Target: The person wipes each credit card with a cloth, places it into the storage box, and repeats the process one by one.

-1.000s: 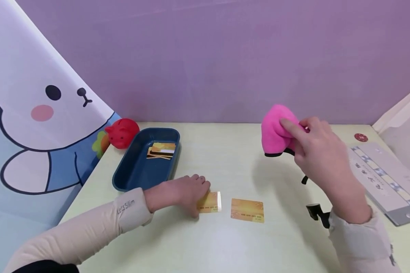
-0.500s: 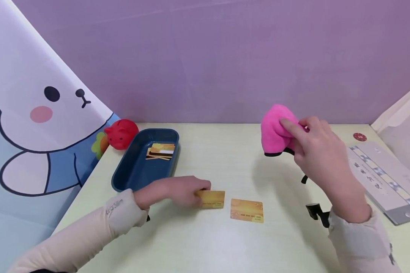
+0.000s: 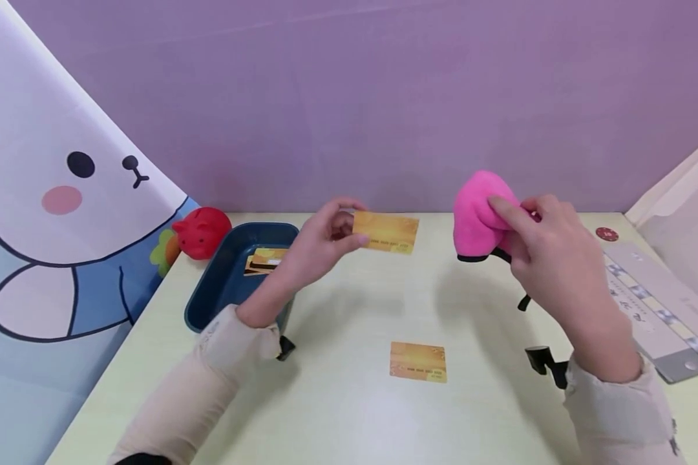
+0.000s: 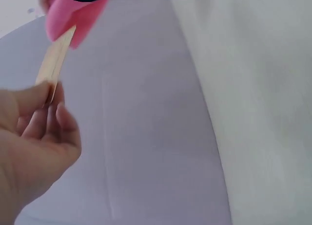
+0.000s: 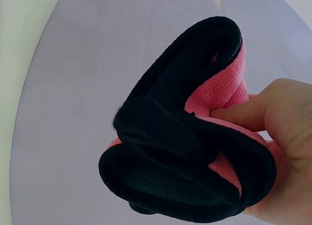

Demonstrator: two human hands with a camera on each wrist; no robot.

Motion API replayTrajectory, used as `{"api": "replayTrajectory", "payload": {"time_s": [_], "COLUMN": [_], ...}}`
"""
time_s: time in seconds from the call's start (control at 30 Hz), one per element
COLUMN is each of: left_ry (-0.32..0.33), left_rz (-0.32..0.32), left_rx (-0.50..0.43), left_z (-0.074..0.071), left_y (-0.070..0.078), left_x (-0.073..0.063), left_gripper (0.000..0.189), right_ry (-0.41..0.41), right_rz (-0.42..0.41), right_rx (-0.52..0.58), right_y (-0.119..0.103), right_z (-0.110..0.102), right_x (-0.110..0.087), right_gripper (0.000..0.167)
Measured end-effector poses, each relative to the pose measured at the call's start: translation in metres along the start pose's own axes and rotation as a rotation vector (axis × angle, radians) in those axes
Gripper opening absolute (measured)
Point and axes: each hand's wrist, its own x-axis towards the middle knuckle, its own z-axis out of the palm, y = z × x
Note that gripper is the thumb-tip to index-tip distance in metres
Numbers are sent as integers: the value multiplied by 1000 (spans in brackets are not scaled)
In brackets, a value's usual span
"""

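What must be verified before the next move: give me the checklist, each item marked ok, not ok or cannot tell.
1. Left hand has hold of the raised gold card: ok, pinched at one end, off the table.
2. Only one card in that grip: cannot tell.
3. Right hand has hold of the pink cloth piece: ok.
4. Pink cloth unfolded, its black edge spread open: not ok, it is folded in the grip.
5. No loose cards outside the blue tray: not ok, one flat gold card lies on the table.
6. Cards in the tray lie inside its walls: ok, overlapping, partly hidden by the left hand.
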Motion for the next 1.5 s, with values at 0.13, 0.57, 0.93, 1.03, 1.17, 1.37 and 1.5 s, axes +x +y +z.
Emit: {"api": "replayTrajectory", "payload": {"time_s": [0.13, 0.57, 0.93, 1.03, 1.17, 1.37, 1.5], "left_ry": [135, 294, 264, 247, 243, 209, 213], "left_rz": [89, 74, 65, 32, 0, 18, -1], "left_rx": [-188, -314, -213, -230, -257, -318, -380], "left_z": [14, 61, 92, 92, 88, 75, 64], "left_y": [0, 0, 13, 17, 19, 16, 12], "left_x": [14, 27, 18, 16, 15, 17, 19], "left_gripper": [42, 40, 47, 42, 40, 39, 40], "right_ry": [26, 114, 37, 12, -19, -70, -49], "right_rz": [11, -19, -170, -176, -148, -34, 39], "right_rx": [2, 62, 72, 63, 45, 28, 15], "right_y": [1, -21, -52, -53, -51, -40, -23], "right_z": [-2, 3, 36, 40, 43, 41, 37], "right_x": [0, 5, -4, -6, -7, -5, -2], "right_gripper": [43, 48, 56, 62, 60, 57, 54]}}
